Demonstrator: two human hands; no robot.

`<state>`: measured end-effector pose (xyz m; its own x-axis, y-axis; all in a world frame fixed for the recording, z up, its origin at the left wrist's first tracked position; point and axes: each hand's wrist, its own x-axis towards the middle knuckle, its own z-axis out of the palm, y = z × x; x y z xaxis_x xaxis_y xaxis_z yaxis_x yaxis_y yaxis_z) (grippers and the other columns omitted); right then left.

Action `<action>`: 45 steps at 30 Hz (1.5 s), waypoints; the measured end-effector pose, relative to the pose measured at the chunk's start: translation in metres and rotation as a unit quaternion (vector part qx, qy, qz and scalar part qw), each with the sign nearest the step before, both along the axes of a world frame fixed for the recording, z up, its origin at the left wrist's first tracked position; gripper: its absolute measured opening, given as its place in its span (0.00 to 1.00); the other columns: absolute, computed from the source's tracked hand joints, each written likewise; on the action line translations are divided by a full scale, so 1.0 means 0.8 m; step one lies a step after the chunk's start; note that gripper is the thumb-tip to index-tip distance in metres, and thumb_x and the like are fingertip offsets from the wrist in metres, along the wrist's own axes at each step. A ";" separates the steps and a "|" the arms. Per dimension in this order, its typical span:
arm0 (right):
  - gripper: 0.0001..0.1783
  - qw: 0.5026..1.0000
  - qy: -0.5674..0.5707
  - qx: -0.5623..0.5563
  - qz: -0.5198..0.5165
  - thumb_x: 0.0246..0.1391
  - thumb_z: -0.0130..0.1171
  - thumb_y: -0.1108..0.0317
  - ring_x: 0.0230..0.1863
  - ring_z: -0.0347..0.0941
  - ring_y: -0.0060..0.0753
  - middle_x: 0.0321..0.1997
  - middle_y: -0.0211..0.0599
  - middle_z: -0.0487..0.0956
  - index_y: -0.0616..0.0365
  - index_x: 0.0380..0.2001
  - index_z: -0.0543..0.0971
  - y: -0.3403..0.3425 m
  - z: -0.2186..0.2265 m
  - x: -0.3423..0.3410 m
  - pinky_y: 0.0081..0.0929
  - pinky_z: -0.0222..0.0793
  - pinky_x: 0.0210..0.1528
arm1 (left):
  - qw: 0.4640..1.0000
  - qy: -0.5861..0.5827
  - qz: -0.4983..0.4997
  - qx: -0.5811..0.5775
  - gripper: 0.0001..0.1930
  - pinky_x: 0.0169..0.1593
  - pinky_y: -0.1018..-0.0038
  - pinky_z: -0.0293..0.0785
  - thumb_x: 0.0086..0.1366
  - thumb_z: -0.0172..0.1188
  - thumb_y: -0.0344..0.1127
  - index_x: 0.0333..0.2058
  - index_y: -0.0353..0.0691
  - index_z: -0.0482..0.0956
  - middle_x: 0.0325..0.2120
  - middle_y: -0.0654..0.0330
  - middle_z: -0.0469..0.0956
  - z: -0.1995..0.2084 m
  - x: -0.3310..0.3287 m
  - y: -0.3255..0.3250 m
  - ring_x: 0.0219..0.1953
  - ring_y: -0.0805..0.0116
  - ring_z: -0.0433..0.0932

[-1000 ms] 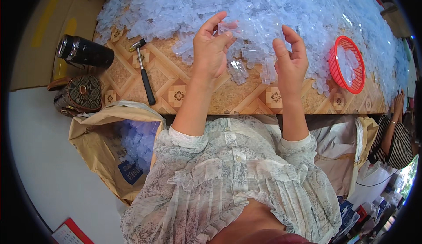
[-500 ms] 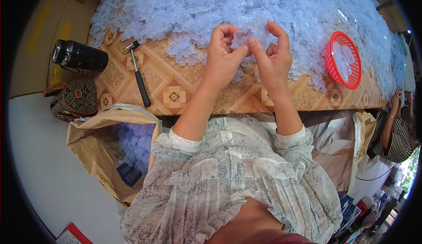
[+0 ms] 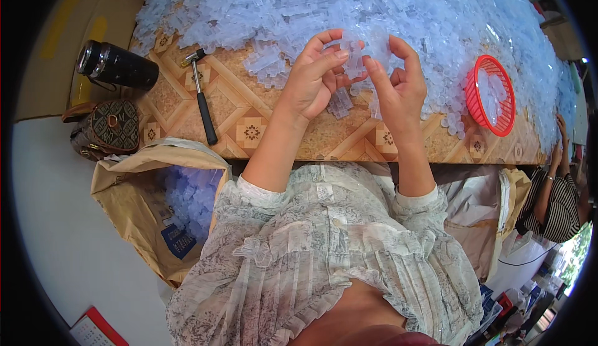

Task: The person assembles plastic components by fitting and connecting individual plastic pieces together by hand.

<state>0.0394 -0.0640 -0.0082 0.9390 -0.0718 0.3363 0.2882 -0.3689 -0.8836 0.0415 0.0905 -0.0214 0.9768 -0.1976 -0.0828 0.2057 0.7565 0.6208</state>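
Note:
Above the near edge of a large heap of clear plastic pieces (image 3: pixel 261 9), both my hands are raised close together. A clear, see-through molded plastic piece (image 3: pixel 354 58) is between them. My left hand (image 3: pixel 311 83) is closed on its left side, with thumb and fingers pinching it. On the other side my right hand (image 3: pixel 398 92) grips it between thumb and curled index finger. Its exact outline blends into the heap behind. Just below my hands, a few loose strips (image 3: pixel 339 104) lie on the patterned tabletop (image 3: pixel 274 140).
To the right stands a red plastic basket (image 3: pixel 473 100) with round clear pieces inside. A hammer (image 3: pixel 204 106), black flask (image 3: pixel 124 67) and small brown bag (image 3: pixel 111 129) are at left. Below them, an open paper sack (image 3: pixel 131 221) holds clear pieces. Another person (image 3: pixel 551 203) is at far right.
My hands have moved slightly apart and the left fingers have spread a little around the clear piece. The view has shifted slightly.

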 end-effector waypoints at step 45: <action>0.25 0.937 -0.085 -0.329 0.080 0.49 0.60 0.55 0.44 0.75 0.48 0.49 0.44 0.74 0.55 0.50 0.73 -0.012 0.002 0.122 0.38 0.71 0.45 | 0.995 -0.005 0.069 0.070 0.24 0.42 0.63 0.81 0.65 0.53 0.31 0.59 0.41 0.59 0.49 0.47 0.71 0.006 -0.007 0.049 0.46 0.47 0.76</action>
